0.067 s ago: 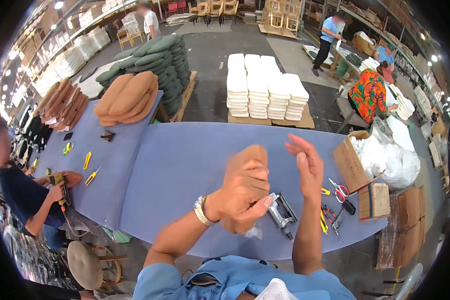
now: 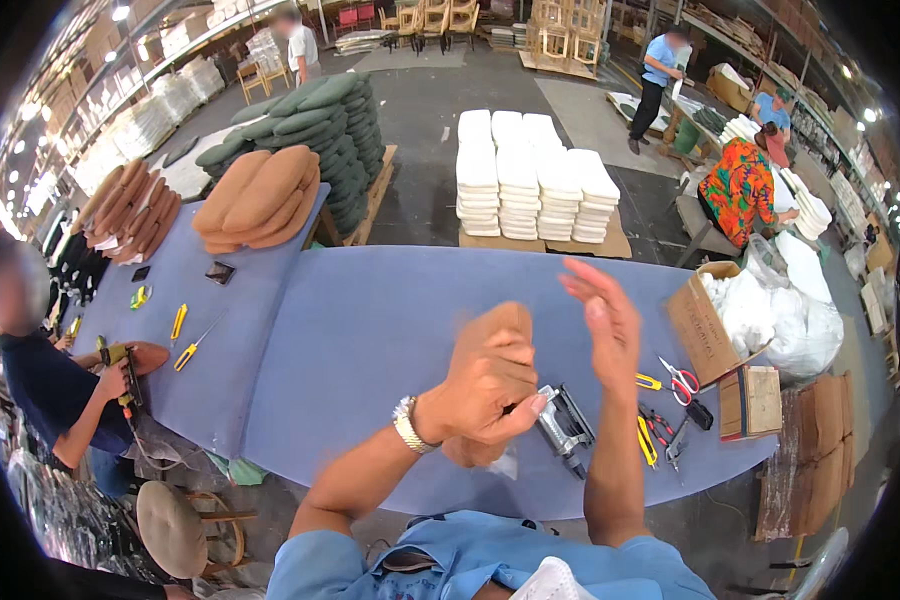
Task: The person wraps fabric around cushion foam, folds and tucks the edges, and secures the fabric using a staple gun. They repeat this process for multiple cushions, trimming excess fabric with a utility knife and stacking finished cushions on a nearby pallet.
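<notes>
Since the earlier frame almost nothing had moved: the right hand [image 2: 602, 318] remained raised and the left hand [image 2: 485, 395] had turned only slightly, both blurred by motion. The left hand was clenched around a tan fabric-covered pad [image 2: 490, 335], the fingers [image 2: 510, 360] wrapped over its lower part, so that the pad stood upright in the air above the near edge of the blue bench [image 2: 370, 330]. The right hand was released, its fingers spread and empty, held beside the pad and apart from it. A staple gun [image 2: 564, 428] lay on the bench just below and between the two hands; red-handled scissors [image 2: 678, 378] and yellow-handled hand tools [image 2: 648, 440] lay near it to the right, beside an open cardboard box [image 2: 698, 325]. A co-worker [image 2: 40, 385] at the left end of the bench held a power tool. To handle the pad well, the grasp should have stayed firm on its lower edge while the free hand smoothed the fabric flat, and the cover should have been kept taut and unwrinkled before any fastening; the gun was probably best taken up only with the pad steadied.
</notes>
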{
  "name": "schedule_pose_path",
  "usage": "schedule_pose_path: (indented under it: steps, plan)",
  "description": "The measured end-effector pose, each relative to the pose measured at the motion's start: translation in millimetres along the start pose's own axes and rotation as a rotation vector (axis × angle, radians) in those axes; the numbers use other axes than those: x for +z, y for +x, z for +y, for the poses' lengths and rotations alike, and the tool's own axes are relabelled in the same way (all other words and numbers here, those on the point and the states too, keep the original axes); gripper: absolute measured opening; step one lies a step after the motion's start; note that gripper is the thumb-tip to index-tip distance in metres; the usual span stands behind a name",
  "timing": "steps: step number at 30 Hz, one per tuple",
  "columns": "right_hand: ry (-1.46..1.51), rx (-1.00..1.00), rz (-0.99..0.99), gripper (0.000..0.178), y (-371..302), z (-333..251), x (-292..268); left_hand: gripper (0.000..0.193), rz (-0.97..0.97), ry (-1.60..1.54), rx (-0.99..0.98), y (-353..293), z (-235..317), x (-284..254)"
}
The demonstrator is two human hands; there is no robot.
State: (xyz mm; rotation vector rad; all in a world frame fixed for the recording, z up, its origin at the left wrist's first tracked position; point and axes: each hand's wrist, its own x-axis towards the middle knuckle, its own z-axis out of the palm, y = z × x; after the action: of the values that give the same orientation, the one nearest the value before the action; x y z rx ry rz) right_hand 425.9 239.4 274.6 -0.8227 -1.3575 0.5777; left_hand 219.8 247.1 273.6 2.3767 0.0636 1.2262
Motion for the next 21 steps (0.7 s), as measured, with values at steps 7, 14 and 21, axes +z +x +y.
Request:
schedule_pose_path:
  steps: [7,14,21]
  plan:
    - [0.263,0.217,-0.269,0.048,-10,28,33,0.017,0.121,0.226,-0.112,-8,34,42]
    - [0.194,0.212,-0.108,0.055,-20,49,53,0.064,0.271,0.467,-0.717,-27,86,47]
    - [0.160,0.214,-0.104,0.057,-2,44,93,0.077,0.158,0.358,-0.895,-44,69,6]
